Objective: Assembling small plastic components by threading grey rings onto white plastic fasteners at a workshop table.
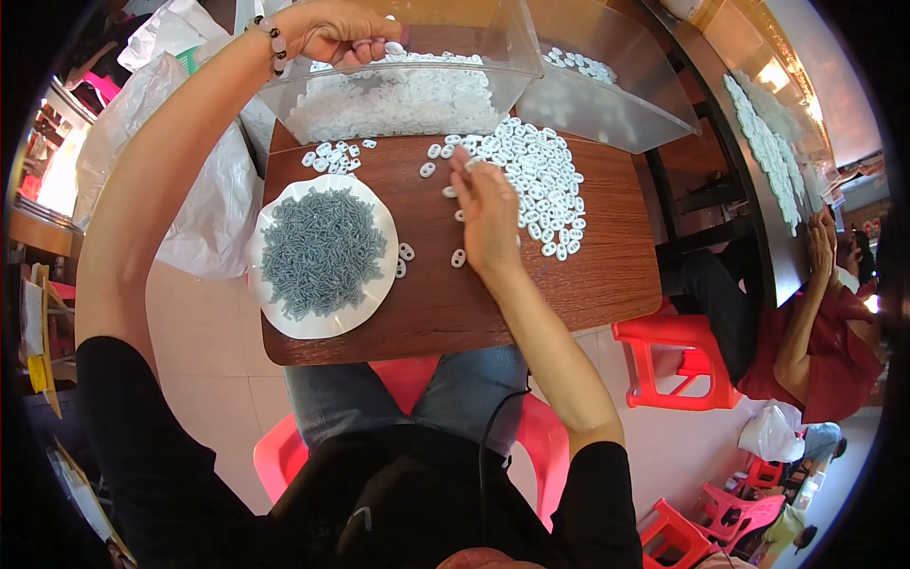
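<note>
On the brown counter [569, 284], the right hand [488, 223] rests at the edge of a loose pile of white rings [536, 180], fingers [464, 171] nearly closed on one ring at the tips; grip looks light. Left hand [332, 33] reaches into the clear bin [493, 90], fingers curled over the heap of rings [398, 100] inside; cannot tell if it holds any.

Risks: the forearm lies across the counter, so a sweep could push stray rings [459, 257] off the front edge. The pinched ring is small and could slip. The plate [284, 318] sits close to the counter's near-left edge, so a nudge might tip it.

Containers: clear bin, tilted, roughly half full of white rings. A second clear bin [616, 104] to its right holds only a few. The white plate holds a mound of grey screws [320, 251]. A small cluster of rings [332, 155] lies above the plate.
</note>
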### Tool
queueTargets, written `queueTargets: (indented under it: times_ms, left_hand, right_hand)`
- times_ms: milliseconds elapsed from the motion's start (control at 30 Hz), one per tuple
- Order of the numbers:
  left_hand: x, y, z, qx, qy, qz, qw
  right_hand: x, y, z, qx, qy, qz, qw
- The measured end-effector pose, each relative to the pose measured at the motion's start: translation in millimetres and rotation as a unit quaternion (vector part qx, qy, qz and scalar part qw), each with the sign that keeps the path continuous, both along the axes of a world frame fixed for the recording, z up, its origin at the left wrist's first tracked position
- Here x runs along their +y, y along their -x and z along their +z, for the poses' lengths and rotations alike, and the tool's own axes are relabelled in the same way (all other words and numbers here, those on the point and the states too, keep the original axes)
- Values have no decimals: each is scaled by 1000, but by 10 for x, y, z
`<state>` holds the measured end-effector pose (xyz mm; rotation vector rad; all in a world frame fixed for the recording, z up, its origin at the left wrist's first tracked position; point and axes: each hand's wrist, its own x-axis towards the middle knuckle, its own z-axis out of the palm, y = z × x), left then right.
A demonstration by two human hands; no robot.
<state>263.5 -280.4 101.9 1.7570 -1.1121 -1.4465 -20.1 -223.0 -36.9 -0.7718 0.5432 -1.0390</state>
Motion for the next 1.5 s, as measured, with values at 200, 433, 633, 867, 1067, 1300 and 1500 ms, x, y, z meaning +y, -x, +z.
queueTargets:
  times_ms: [200,433,633,867,1067,1300,1500]
  left_hand:
    - [-17,32,38,-45,1,3,999]
    - [51,23,244,-7,17,4,1000]
    - [205,20,299,-15,31,17,999]
    - [422,442,436,-10,39,-36,999]
    - [545,911,409,-38,47,-71,996]
    - [485,1350,-177,-55,-45,-187,980]
    - [411,1699,-685,-260,-46,-358,896]
  right_hand:
    - [-248,321,33,0,18,-11,1000]
    - [391,354,121,3,4,129,992]
    - [337,345,-2,83,58,140,985]
    - [-175,476,-11,94,59,65,992]
    - [-259,568,44,39,48,24,998]
    - [-196,579,86,10,54,7,998]
    - [-145,533,93,20,49,21,998]
